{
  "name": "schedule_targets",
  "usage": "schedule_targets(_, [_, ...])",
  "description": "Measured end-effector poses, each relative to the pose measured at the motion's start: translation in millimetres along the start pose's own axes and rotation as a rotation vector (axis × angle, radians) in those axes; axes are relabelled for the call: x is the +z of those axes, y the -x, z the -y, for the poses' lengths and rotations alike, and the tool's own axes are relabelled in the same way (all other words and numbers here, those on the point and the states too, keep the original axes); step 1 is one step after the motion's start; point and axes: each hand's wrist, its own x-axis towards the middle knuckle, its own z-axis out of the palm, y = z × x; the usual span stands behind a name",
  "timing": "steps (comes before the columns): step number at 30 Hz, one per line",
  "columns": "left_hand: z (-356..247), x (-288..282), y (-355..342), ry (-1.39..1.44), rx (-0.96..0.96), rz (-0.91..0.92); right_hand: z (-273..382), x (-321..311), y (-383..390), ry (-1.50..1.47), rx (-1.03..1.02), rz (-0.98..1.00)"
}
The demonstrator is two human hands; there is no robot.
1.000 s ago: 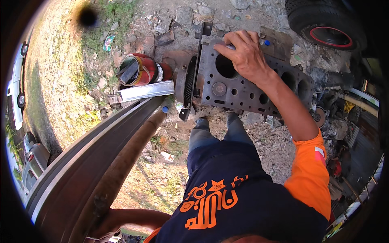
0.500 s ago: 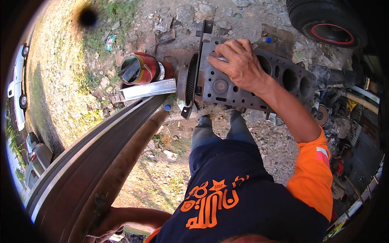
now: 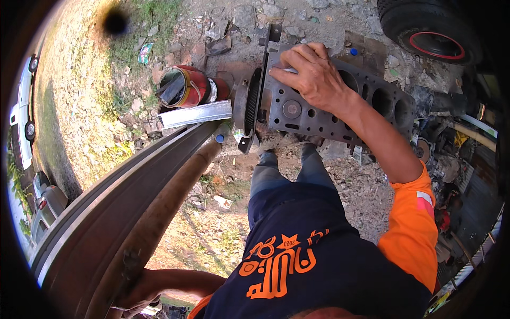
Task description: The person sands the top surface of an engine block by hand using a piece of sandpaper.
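Note:
My right hand (image 3: 309,75) rests on the top of a grey metal engine block (image 3: 332,119), near its left end, with fingers curled on a small pale flat object mostly hidden beneath them. A toothed flywheel (image 3: 247,106) and a flat bracket (image 3: 273,33) are at that end of the block. My left hand (image 3: 130,300) is low at the left, curled at a long brownish pole or pipe (image 3: 178,191) beside dark metal beams (image 3: 122,207); its fingertips are mostly hidden.
Red buckets (image 3: 186,87) and a silver channel (image 3: 194,112) sit left of the block. A large tyre (image 3: 404,21) lies upper right, scrap parts (image 3: 446,170) at right. Vehicles (image 3: 26,106) stand far left on rubble-strewn ground (image 3: 228,207).
My right hand has shifted left along the block's top, uncovering more of the bores, then slightly up. My left hand stays low at the pole.

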Motion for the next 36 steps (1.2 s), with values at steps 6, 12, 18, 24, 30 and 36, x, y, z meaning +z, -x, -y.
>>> schedule_targets(6, [-10.0, 12.9, 4.7, 0.054, -0.035, -0.068, 6.2, 3.8, 0.7, -0.001, -0.043, 0.002])
schedule_targets(12, [-34.1, 28.6, 15.4, 0.195, -0.212, -0.242, 5.3, -0.5, 1.5, 0.022, -0.042, 0.038])
schedule_targets(18, [-20.2, 15.4, 3.7, 0.106, -0.228, -0.110, 0.1, 3.3, -0.2, 0.012, -0.069, 0.035])
schedule_targets(24, [-35.5, 25.1, 8.3, 0.115, -0.204, -0.066, -9.5, 7.1, -3.0, 0.048, -0.041, 0.025])
schedule_targets(30, [-29.8, 23.7, 6.9, 0.152, -0.224, -0.068, -7.9, 6.8, -4.7, 0.094, -0.053, 0.037])
schedule_targets(36, [-29.7, 25.3, 7.4, 0.175, -0.240, -0.067, -9.8, 9.9, -3.7, 0.060, -0.027, 0.039])
